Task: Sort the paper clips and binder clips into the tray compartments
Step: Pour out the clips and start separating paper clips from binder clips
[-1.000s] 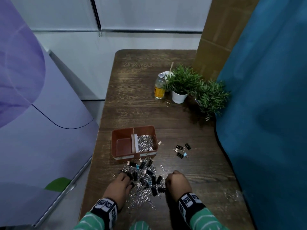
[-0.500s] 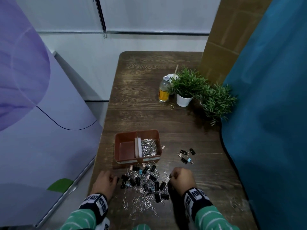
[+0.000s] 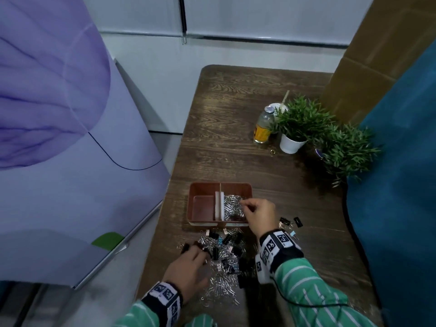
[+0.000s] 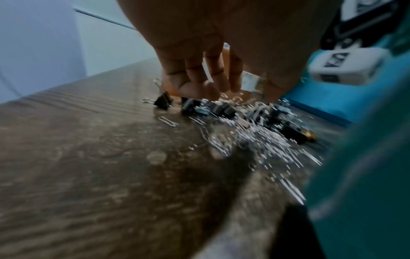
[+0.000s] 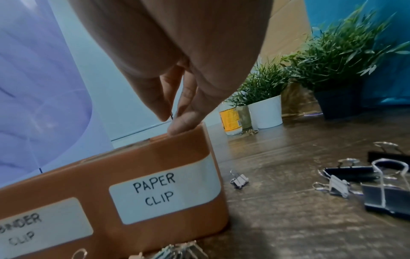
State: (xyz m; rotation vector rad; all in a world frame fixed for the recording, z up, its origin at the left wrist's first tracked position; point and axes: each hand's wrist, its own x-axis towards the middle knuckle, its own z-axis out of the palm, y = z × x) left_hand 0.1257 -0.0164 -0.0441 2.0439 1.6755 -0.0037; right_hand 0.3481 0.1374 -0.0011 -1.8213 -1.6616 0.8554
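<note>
A brown two-compartment tray point(image 3: 205, 185) stands on the wooden table. Its right half, labelled PAPER CLIP point(image 5: 155, 189), holds silver paper clips point(image 3: 232, 204); the left half, labelled BINDER CLIP, looks empty. My right hand point(image 3: 244, 205) hovers over the right half, thumb and finger pinching a thin wire paper clip point(image 5: 172, 113). A mixed pile point(image 3: 224, 263) of paper clips and black binder clips lies in front of the tray. My left hand point(image 3: 195, 252) reaches into the pile's left side, curled fingers point(image 4: 195, 89) over binder clips point(image 4: 188, 106); whether it holds one is unclear.
Several loose binder clips point(image 3: 290, 223) lie right of the tray. A bottle point(image 3: 263, 128), two potted plants point(image 3: 297, 121) and a small ring point(image 3: 273, 152) stand farther back. A blue curtain point(image 3: 401, 185) bounds the right, a purple panel point(image 3: 70, 138) the left.
My right hand has lifted from the pile and moved forward over the paper clip compartment. My left hand has come back in from the left to the pile.
</note>
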